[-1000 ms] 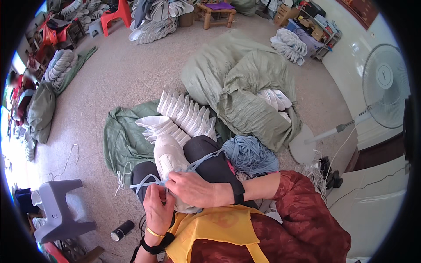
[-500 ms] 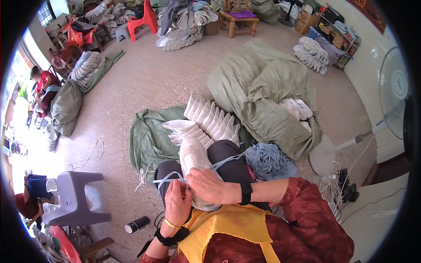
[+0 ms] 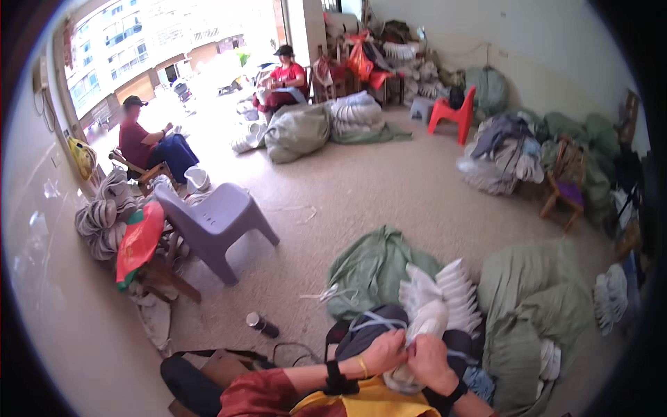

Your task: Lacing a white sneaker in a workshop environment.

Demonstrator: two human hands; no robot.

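Note:
A white shoe [image 3: 429,318] lies across my lap, its toe pointing away from me. My left hand [image 3: 383,353] is closed in a pinch at the shoe's left side, where a light blue shoelace [image 3: 381,319] loops over my thigh. Against it, my right hand [image 3: 432,363] curls over the shoe's upper with bent fingers. The fingertips of both hands meet, and the exact spot where the lace passes between them is hidden. Just beyond my knees stand rows of nested white shoes [image 3: 457,295] by a green sack [image 3: 379,267].
A large green sack [image 3: 531,292] with white shoes spilling out lies at right. Light blue laces [image 3: 479,384] are heaped beside my right leg. At left are a grey plastic chair [image 3: 215,222] and a dark bottle [image 3: 262,324]. Two people sit near the bright doorway.
The view has swung left and up, bringing the doorway and seated people into sight. My hands stay together at the shoe; the left hand has shifted slightly up beside the right.

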